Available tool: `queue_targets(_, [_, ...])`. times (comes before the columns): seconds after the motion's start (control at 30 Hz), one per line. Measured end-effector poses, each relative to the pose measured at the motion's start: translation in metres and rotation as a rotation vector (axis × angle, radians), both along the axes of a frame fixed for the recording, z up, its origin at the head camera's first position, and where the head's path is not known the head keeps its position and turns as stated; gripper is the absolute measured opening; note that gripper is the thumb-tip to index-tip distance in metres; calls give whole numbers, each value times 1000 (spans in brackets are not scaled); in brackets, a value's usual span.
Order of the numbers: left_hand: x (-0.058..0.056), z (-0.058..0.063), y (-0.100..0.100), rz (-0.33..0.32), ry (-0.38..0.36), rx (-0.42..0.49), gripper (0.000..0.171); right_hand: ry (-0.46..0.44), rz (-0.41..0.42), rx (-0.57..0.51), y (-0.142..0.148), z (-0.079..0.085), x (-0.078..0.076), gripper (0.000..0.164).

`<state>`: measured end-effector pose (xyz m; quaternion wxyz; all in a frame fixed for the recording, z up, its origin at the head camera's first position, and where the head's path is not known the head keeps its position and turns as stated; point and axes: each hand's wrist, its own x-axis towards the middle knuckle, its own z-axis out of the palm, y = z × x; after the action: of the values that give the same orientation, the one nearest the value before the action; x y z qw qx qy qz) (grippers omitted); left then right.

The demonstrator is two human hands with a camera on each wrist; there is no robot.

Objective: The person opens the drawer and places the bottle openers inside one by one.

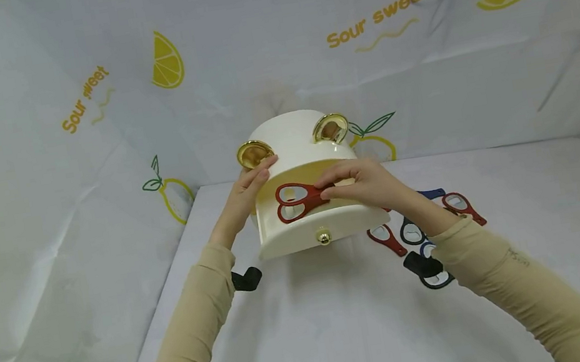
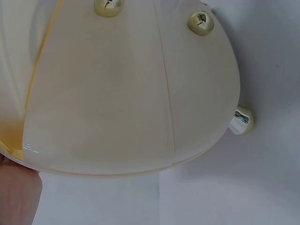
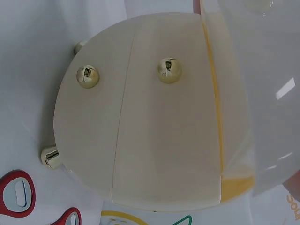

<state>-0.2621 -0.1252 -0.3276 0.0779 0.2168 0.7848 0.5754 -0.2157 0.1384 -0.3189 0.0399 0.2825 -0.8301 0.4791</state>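
Note:
A rounded cream storage box (image 1: pixel 325 226) with gold ears, knobs and feet stands at the table's far side, its lid (image 1: pixel 291 133) raised over a yellowish inside. My left hand (image 1: pixel 241 198) holds the lid's left edge beside a gold ear (image 1: pixel 255 153); in the left wrist view only part of that hand (image 2: pixel 18 192) shows. My right hand (image 1: pixel 367 181) pinches two red bottle openers (image 1: pixel 308 205) in front of the opening, their rings pointing left. In the right wrist view the box front (image 3: pixel 164 136) hides most of the hand and what it pinches.
Several loose bottle openers lie right of the box: red (image 1: pixel 389 241), black (image 1: pixel 410 231) and blue (image 1: pixel 431 194). Dark pieces (image 1: pixel 248 279) show beside the sleeves. A lemon-print sheet (image 1: pixel 255 34) hangs behind the white table (image 1: pixel 313 329).

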Motion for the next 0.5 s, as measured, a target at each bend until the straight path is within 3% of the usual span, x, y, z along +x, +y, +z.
queue_targets(0.27, [2, 0, -1, 8, -22, -7, 40, -110, 5, 83, -5, 2, -3, 20])
queue_targets(0.5, [1, -1, 0, 7, -5, -22, 40, -32, 17, 192, -9, 0, -9, 19])
